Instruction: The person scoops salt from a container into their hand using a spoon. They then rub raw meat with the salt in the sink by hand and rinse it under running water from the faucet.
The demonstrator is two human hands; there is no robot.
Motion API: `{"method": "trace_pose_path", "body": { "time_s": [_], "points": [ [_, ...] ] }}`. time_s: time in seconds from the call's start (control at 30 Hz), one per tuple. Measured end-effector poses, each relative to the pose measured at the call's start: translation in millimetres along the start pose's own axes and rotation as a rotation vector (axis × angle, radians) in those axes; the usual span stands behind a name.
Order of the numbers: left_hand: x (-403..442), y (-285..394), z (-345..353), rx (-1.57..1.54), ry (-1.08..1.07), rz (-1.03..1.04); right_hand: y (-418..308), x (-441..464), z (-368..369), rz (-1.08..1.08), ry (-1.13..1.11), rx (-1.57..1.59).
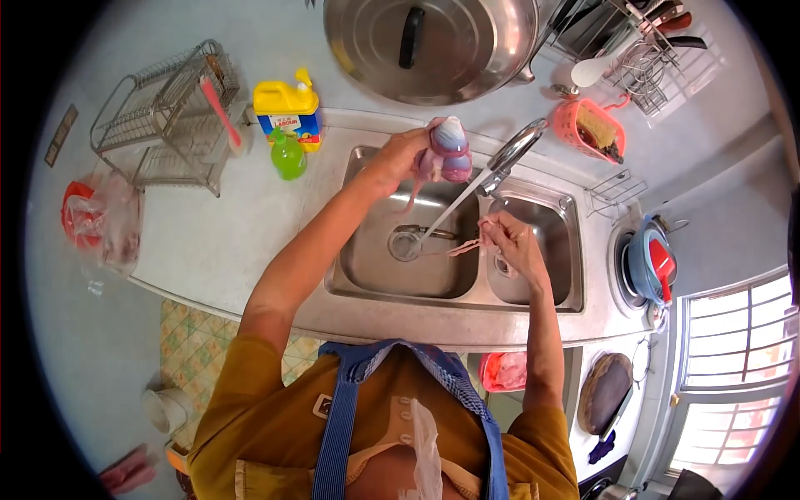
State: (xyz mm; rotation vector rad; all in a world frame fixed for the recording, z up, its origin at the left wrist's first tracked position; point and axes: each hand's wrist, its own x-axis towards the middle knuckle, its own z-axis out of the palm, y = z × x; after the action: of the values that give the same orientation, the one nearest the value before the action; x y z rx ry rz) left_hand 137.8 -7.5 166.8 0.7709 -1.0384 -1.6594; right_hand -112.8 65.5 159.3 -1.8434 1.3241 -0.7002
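Note:
My left hand (pixel 397 160) is closed around a raw poultry gizzard (pixel 448 148), purple-red with a whitish patch, held over the back of the left sink basin (pixel 367 271). A thin strand hangs from beneath it. Lower and to the right, above the divider between the basins, my right hand (pixel 512 242) pinches a limp pinkish strip of tissue (pixel 467 247) that dangles toward the left basin. Water (pixel 454 206) runs from the chrome faucet (pixel 510 152) between my hands, down to the drain strainer (pixel 405 244).
A large lidded steel pot (pixel 458 46) stands behind the sink. Left of it are a yellow detergent jug (pixel 286 104), a green bottle (pixel 288 157) and a wire dish rack (pixel 162 117). An orange basket (pixel 575 137) hangs at right; a round chopping board (pixel 606 393) lies lower right.

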Motion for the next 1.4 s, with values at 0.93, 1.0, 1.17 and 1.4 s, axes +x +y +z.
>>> {"method": "trace_pose_path", "body": {
  "time_s": [0.93, 1.0, 1.17, 1.4],
  "points": [
    [-17.4, -1.8, 10.8, -0.029, -0.341, -0.004, -59.6, 54.8, 8.5, 0.109, 0.039, 1.119],
    [-16.7, -3.2, 10.2, -0.019, -0.345, 0.009, -66.1, 53.3, 6.7, 0.128, 0.071, 1.08],
    [1.7, -24.4, -9.3, -0.564, -0.556, -0.363, -65.6, 54.3, 4.2, 0.165, 0.031, 0.897],
    [8.7, -28.4, -12.9, -0.287, -0.542, -0.22, -68.3, 50.2, 3.6, 0.153, -0.121, 0.583]
  ]
}}
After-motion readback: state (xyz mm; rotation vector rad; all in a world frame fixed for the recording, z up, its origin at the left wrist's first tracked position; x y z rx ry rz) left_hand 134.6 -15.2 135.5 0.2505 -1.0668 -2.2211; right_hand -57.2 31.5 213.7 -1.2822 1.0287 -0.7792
